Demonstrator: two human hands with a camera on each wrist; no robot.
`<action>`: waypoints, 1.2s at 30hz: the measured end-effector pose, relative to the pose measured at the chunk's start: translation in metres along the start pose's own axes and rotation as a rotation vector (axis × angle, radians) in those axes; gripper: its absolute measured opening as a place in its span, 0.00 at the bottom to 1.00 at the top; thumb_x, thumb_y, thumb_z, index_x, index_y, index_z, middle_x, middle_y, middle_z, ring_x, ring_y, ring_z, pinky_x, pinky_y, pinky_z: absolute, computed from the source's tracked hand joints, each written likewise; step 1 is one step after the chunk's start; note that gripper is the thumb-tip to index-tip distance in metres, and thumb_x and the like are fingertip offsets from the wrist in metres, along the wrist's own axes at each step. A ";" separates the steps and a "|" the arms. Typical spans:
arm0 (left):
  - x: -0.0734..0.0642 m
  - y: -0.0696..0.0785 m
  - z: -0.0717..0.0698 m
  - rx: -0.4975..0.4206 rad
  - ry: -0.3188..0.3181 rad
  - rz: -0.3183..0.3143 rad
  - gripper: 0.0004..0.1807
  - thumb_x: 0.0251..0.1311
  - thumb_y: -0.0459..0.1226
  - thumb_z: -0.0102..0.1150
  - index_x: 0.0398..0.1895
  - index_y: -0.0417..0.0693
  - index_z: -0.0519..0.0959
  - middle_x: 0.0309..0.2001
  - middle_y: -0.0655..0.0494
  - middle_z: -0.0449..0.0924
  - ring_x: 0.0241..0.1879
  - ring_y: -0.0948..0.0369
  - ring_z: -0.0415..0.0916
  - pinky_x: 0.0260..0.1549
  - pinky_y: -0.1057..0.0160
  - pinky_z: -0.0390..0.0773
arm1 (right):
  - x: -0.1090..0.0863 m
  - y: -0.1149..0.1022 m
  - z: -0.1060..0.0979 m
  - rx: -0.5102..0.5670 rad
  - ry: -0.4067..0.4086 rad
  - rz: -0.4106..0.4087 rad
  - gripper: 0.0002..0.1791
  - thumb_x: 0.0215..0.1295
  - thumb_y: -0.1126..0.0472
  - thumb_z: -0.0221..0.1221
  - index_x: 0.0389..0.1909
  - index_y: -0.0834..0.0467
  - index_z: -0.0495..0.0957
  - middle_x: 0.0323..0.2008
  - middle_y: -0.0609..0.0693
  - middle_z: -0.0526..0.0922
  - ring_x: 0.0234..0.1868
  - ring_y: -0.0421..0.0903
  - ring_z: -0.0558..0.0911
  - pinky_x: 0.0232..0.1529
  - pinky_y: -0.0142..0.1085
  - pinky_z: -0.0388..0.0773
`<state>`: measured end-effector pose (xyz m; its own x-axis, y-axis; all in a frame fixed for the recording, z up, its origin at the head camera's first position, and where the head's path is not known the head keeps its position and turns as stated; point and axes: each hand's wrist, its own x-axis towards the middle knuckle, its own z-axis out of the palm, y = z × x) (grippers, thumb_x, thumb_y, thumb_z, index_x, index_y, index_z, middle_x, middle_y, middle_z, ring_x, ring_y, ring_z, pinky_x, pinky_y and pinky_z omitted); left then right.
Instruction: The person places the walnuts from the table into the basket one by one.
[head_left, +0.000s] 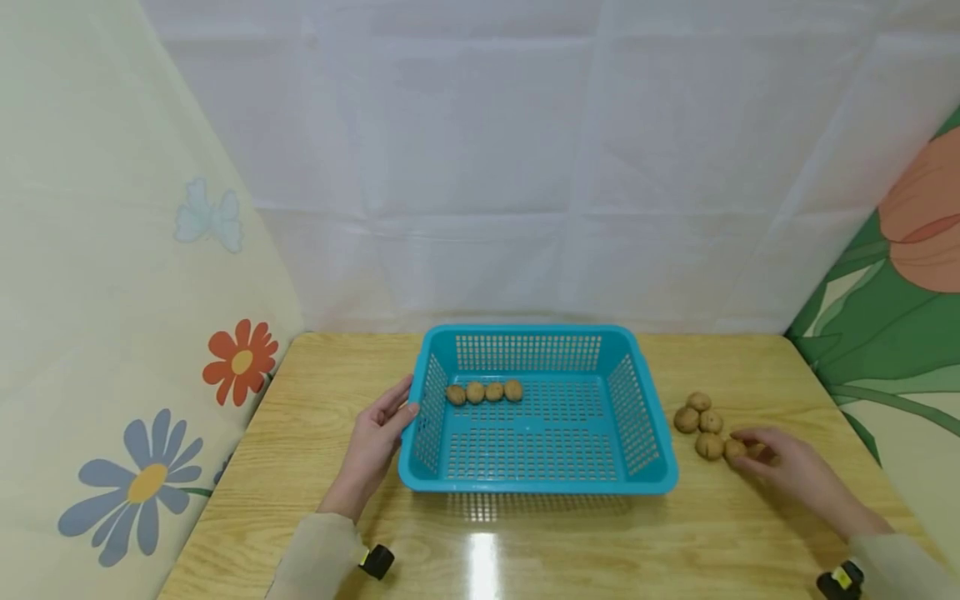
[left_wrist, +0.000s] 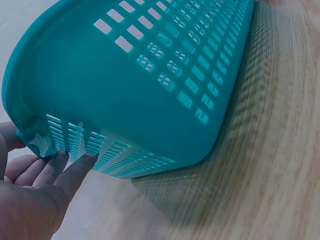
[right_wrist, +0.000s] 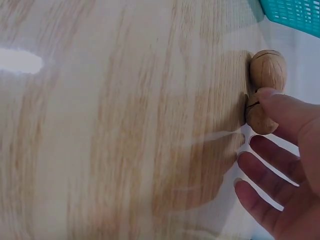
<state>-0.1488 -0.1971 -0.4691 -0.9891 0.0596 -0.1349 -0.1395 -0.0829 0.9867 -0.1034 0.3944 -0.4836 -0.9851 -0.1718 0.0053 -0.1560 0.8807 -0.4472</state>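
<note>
A blue plastic basket point(head_left: 527, 484) with slotted walls stands on the table, and several walnuts point(head_left: 475, 392) lie in a row inside it, toward the back left. My left hand point(head_left: 377, 433) holds the basket's left side, thumb over the rim and fingertips against the outer wall point(left_wrist: 120, 155). To the right of the basket, my right hand point(head_left: 795, 467) pinches a walnut point(right_wrist: 261, 119) between thumb and index finger, low at the tabletop. The other fingers of that hand are spread. Beside the pinched walnut sits another walnut point(right_wrist: 268, 69), and more walnuts point(head_left: 698, 412) cluster just behind.
The wooden table point(head_left: 420, 550) has a white cloth point(head_left: 480, 167) hanging at its back edge. Flower-printed cloths hang along the left point(head_left: 112, 333) and right point(head_left: 900, 333) sides. Each wrist carries a small black device point(head_left: 377, 562).
</note>
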 end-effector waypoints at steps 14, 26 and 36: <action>0.000 0.000 0.001 0.001 -0.003 -0.002 0.33 0.76 0.37 0.59 0.81 0.46 0.63 0.77 0.47 0.66 0.60 0.70 0.78 0.55 0.66 0.82 | -0.002 -0.002 -0.004 0.035 -0.021 0.034 0.21 0.67 0.58 0.70 0.54 0.69 0.82 0.41 0.56 0.88 0.34 0.43 0.83 0.35 0.36 0.81; -0.005 -0.002 0.001 -0.003 0.024 0.009 0.32 0.76 0.35 0.58 0.80 0.43 0.63 0.76 0.43 0.66 0.57 0.72 0.79 0.53 0.66 0.83 | 0.002 -0.028 -0.027 0.057 -0.027 0.009 0.23 0.70 0.54 0.69 0.58 0.66 0.82 0.48 0.59 0.87 0.36 0.38 0.81 0.32 0.35 0.80; 0.000 0.002 0.002 -0.020 0.014 0.013 0.32 0.76 0.34 0.58 0.80 0.44 0.63 0.77 0.44 0.66 0.58 0.71 0.79 0.53 0.66 0.83 | 0.022 -0.070 -0.051 0.076 -0.022 -0.070 0.21 0.73 0.53 0.66 0.60 0.61 0.82 0.48 0.53 0.87 0.40 0.38 0.80 0.35 0.34 0.80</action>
<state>-0.1492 -0.1950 -0.4675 -0.9913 0.0444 -0.1239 -0.1279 -0.1037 0.9863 -0.1182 0.3519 -0.4068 -0.9700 -0.2424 0.0199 -0.2180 0.8304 -0.5127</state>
